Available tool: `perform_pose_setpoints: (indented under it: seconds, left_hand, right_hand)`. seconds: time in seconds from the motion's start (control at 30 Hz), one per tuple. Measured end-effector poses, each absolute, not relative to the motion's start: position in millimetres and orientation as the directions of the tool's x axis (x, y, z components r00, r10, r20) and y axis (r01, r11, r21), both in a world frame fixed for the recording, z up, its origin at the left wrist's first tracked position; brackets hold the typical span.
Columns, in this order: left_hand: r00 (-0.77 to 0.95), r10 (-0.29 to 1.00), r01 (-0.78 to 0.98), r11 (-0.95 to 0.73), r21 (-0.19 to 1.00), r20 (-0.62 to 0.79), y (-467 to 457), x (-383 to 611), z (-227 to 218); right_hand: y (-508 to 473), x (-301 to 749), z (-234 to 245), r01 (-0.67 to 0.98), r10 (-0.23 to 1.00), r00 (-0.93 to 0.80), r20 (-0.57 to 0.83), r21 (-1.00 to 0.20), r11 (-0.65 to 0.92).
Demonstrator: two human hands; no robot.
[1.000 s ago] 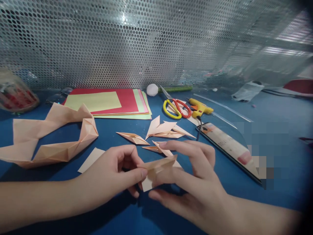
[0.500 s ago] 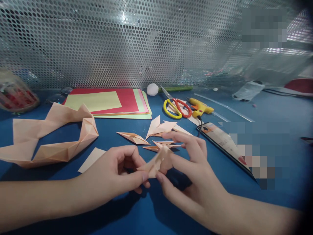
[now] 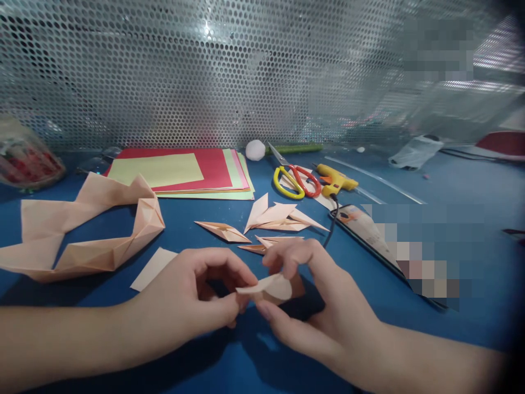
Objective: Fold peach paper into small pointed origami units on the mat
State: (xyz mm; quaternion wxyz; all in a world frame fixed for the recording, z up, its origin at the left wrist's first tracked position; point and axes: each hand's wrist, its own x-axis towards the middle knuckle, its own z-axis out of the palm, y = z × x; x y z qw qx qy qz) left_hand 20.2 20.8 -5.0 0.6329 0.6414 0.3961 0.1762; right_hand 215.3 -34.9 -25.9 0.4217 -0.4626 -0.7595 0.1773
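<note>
A small piece of peach paper (image 3: 275,290) is held between my two hands above the blue table, curling over at its right part. My left hand (image 3: 197,290) pinches its left end between thumb and fingers. The thumb and bent fingers of my right hand (image 3: 315,306) grip the other side. Just beyond lie several folded pointed paper pieces (image 3: 274,216), and a single one (image 3: 223,231) rests to their left. A ring of joined folded paper (image 3: 94,257) stands at the left. Near my left wrist is a flat paper piece (image 3: 152,268).
Coloured paper sheets (image 3: 164,172) are stacked at the back. Red-and-yellow scissors (image 3: 297,183), a yellow glue gun (image 3: 338,179) with a black cord, and a white ball (image 3: 255,150) lie near the perforated metal panel (image 3: 229,71). A phone (image 3: 369,241) is at right, a jar (image 3: 30,156) at far left.
The paper, upright and creased before, now lies lower and curls to the right. My right fingers have bent inward and come down over it. My left hand has barely moved.
</note>
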Motion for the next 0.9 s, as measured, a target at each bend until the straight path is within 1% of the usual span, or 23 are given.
perform_pose_setpoints:
  seconds: [0.07, 0.23, 0.33, 0.4, 0.43, 0.5, 0.57, 0.6, 0.7, 0.8, 0.87, 0.9]
  left_hand:
    - [0.630, 0.730, 0.289, 0.094, 0.953, -0.264, 21, 19, -5]
    - [0.633, 0.731, 0.322, 0.048, 0.945, -0.253, 19, 19, -1]
    - [0.639, 0.723, 0.345, 0.037, 0.938, -0.263, 19, 20, 0]
    - [0.640, 0.722, 0.351, 0.027, 0.936, -0.261, 19, 20, -2]
    - [0.638, 0.726, 0.351, 0.022, 0.936, -0.256, 18, 20, -3]
    - [0.634, 0.735, 0.350, 0.003, 0.937, -0.240, 17, 19, -6]
    - [0.631, 0.745, 0.360, -0.037, 0.932, -0.214, 16, 17, -9]
    - [0.636, 0.746, 0.371, -0.068, 0.926, -0.200, 16, 16, -9]
    - [0.667, 0.736, 0.381, -0.205, 0.902, -0.115, 14, 13, -9]
    - [0.713, 0.701, 0.344, -0.351, 0.871, 0.001, 11, 11, -9]
    - [0.756, 0.641, 0.299, -0.517, 0.802, 0.131, 9, 9, -10]
    - [0.776, 0.594, 0.272, -0.619, 0.737, 0.213, 7, 9, -11]
  right_hand:
    - [-35, 216, -25, 0.538, 0.846, -0.249, 0.472, -0.659, 0.526]
    - [-33, 216, -17, 0.541, 0.805, -0.391, 0.447, -0.596, 0.594]
    - [-32, 214, -14, 0.507, 0.813, -0.390, 0.433, -0.636, 0.582]
    - [-32, 211, -15, 0.490, 0.858, -0.336, 0.388, -0.706, 0.511]
    - [-32, 210, -15, 0.486, 0.895, -0.302, 0.329, -0.755, 0.441]
    - [-34, 208, -16, 0.468, 0.956, -0.244, 0.165, -0.843, 0.265]
    - [-35, 208, -16, 0.430, 0.973, -0.229, 0.027, -0.894, 0.126]
    - [-36, 208, -16, 0.411, 0.973, -0.229, -0.009, -0.907, 0.088]
    - [-36, 210, -13, 0.401, 0.974, -0.212, -0.078, -0.916, 0.014]
    - [-35, 211, -11, 0.389, 0.970, -0.191, -0.152, -0.919, -0.067]
    - [-34, 212, -11, 0.376, 0.966, -0.184, -0.183, -0.921, -0.103]
    - [-33, 212, -11, 0.373, 0.964, -0.181, -0.193, -0.921, -0.115]
